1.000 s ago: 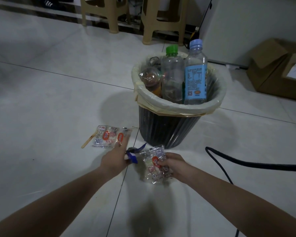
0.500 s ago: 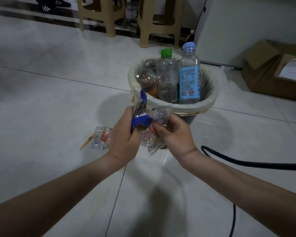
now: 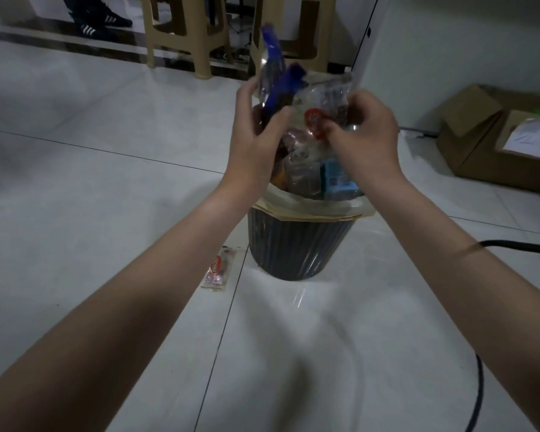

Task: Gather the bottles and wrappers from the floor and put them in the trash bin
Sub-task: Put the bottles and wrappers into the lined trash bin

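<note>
- The left hand is held above the trash bin, with fingers and thumb curled round a blue wrapper whose upper end stands out of the grip.
- The right hand is held just beside it. A clear wrapper with a red logo is pinched between its thumb and fingers, and the two wrappers touch between the hands.
- Both wrappers are located over the open top of the bin, above the bottles standing inside. A blue-labelled bottle is seen below the right hand.
- The bin is fitted with a pale liner folded over the rim, and it is judged to be nearly full.
- The wrappers are judged to be very light, thin film: soft, crinkly, slick and not fragile. Drift is to be expected if they are let go from a height, and they may lodge on the bottle tops. Release low, between the bottles, is advised.
- A further floor wrapper lies flat on the tiles, just beside the base of the bin on its left.
- Flat film on smooth tile is judged hard to lift from the middle. A corner or sealed edge is to be pinched and peeled up.
- A black cable runs along the floor to the right, well apart from that wrapper.
</note>
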